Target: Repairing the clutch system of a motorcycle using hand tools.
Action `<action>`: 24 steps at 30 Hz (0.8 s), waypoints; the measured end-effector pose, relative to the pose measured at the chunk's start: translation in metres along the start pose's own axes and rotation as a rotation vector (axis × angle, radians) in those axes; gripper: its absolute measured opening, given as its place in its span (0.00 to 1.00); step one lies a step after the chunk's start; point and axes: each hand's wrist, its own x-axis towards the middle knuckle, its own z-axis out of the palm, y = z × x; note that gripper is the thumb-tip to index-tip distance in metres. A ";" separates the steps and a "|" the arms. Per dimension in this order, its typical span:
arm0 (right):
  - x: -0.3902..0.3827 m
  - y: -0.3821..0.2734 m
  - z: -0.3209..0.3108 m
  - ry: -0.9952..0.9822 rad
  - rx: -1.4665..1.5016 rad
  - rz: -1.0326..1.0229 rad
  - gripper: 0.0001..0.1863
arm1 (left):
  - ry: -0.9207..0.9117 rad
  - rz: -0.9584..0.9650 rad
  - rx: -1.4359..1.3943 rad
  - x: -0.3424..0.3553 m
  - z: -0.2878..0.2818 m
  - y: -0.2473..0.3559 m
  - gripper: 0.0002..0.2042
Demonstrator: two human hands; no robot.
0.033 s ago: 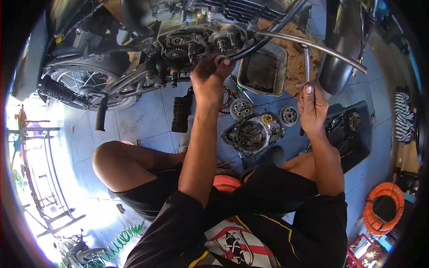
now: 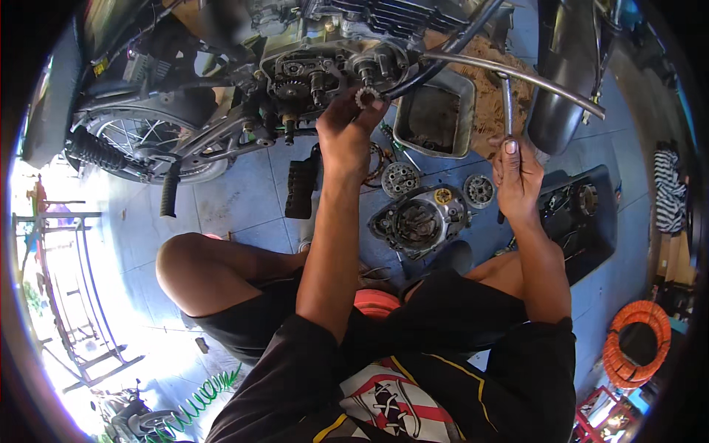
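A motorcycle engine with its side cover off shows gears and shafts at the top centre. My left hand reaches up to it, and its fingertips pinch a small toothed gear right at the open case. My right hand is lower and to the right, closed around the shaft of a slim metal socket wrench that points upward. The removed engine cover lies on the tiled floor between my hands, and two round clutch parts lie beside it.
A metal drain pan sits under the engine, next to a chrome exhaust pipe. A black tray with parts is at the right. The rear wheel and a footpeg are at the left, and an orange coiled hose at the lower right.
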 end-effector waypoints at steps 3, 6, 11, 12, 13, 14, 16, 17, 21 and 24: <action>-0.002 0.003 -0.007 0.005 0.019 0.013 0.20 | 0.041 0.131 0.240 0.002 0.001 -0.005 0.23; -0.005 0.005 -0.013 -0.004 0.042 0.035 0.20 | 0.081 0.269 0.402 0.007 0.003 -0.019 0.24; -0.008 0.007 -0.019 0.000 -0.076 -0.019 0.18 | 0.194 0.659 1.008 0.024 0.001 -0.036 0.26; -0.008 0.008 -0.020 -0.004 -0.089 -0.014 0.18 | 0.195 0.704 1.062 0.026 0.001 -0.037 0.26; -0.008 0.008 -0.021 -0.001 -0.142 -0.039 0.17 | 0.195 0.747 1.116 0.026 0.002 -0.038 0.27; -0.008 0.009 -0.022 -0.001 -0.185 -0.053 0.17 | 0.196 0.793 1.167 0.026 0.002 -0.038 0.27; -0.007 0.011 -0.022 -0.001 -0.233 -0.074 0.16 | 0.263 0.850 1.206 0.024 0.006 -0.039 0.26; -0.007 0.011 -0.022 -0.003 -0.239 -0.085 0.16 | 0.300 0.877 1.223 0.023 0.008 -0.040 0.25; -0.008 0.011 -0.019 -0.025 -0.271 -0.116 0.16 | 0.333 0.810 1.095 0.021 0.011 -0.043 0.22; -0.009 0.008 -0.016 -0.044 -0.284 -0.115 0.16 | 0.348 0.907 1.101 0.025 0.008 -0.044 0.18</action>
